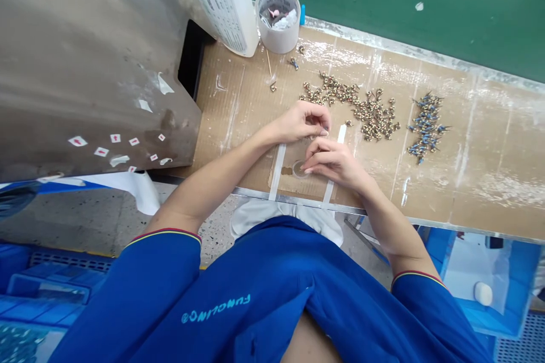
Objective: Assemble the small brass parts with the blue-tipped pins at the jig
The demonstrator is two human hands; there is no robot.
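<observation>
My left hand (303,122) is closed in a pinch above the cardboard-covered bench, just in front of a pile of small brass-coloured parts with short leads (370,112). Whatever its fingertips hold is too small to make out. Close beside it, my right hand (336,162) has thumb and fingers pinched together at a small clear round dish (299,169). Its fingertips hide anything they may hold. The dish sits between two strips of white tape (277,173). Farther right lies a second pile of similar small parts with blue on them (426,125).
At the back left stand a large white plastic bottle (230,17) and a tape roll (279,39) holding scraps. A thin stick (268,62) and a few loose parts lie nearby. A metal panel (106,68) borders the left; a green surface (404,5) lies beyond the bench.
</observation>
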